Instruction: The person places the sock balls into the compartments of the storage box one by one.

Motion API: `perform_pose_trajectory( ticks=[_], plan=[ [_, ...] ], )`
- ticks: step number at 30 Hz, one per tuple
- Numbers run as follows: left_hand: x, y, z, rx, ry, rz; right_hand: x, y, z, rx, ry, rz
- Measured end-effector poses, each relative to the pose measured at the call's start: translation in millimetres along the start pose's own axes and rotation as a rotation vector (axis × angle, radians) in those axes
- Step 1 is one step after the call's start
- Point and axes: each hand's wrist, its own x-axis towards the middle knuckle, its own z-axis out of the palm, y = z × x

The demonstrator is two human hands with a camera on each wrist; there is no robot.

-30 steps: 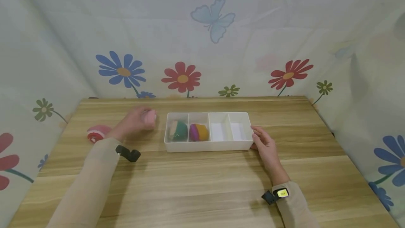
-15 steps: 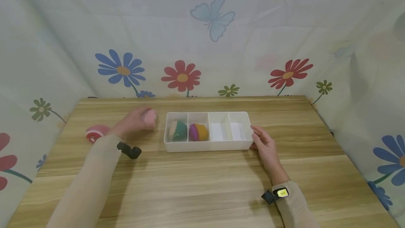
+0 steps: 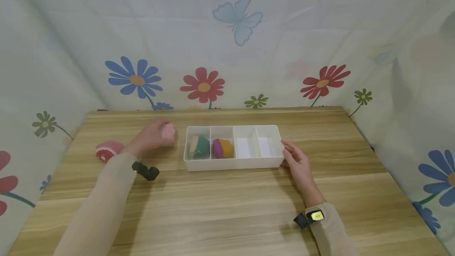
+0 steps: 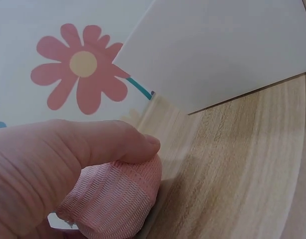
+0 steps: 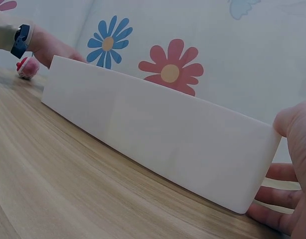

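Note:
My left hand (image 3: 151,136) grips a rolled pink sock (image 4: 115,196), its thumb across the top of the ribbed knit; the sock sits low, close over the wooden table left of the box. At its right end, my right hand (image 3: 298,165) holds the white divided box (image 3: 232,164), thumb at the front corner and fingers along the end wall. Inside the box, a green and beige rolled sock (image 3: 200,147) lies in the leftmost compartment and a purple and mustard one (image 3: 223,148) in the compartment beside it. The two right compartments show bare white bottoms.
Another rolled sock, pink and red with white (image 3: 109,150), lies on the table (image 3: 220,208) beyond the left forearm. A flower-printed cloth (image 3: 160,31) hangs behind the table and on both sides. Each wrist carries a black strapped device (image 3: 145,170).
Both hands and the box stay practically in place, the left hand still gripping the pink sock. The head view has shifted very slightly.

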Motion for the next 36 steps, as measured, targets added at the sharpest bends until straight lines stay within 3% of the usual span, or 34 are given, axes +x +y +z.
perform_pose_trajectory(
  ticks=[9,24,36],
  plan=[
    [-5.1,3.8,-3.2,0.022,0.016,-0.010,-0.3,0,0,-0.002,-0.005,-0.010],
    [-9.3,13.5,-8.3,0.072,0.063,0.049,-0.5,-1,0,-0.004,-0.005,-0.009],
    [-19.7,35.8,-15.9,0.071,0.096,0.050,0.0,0,0,-0.003,-0.013,-0.020]
  ],
)
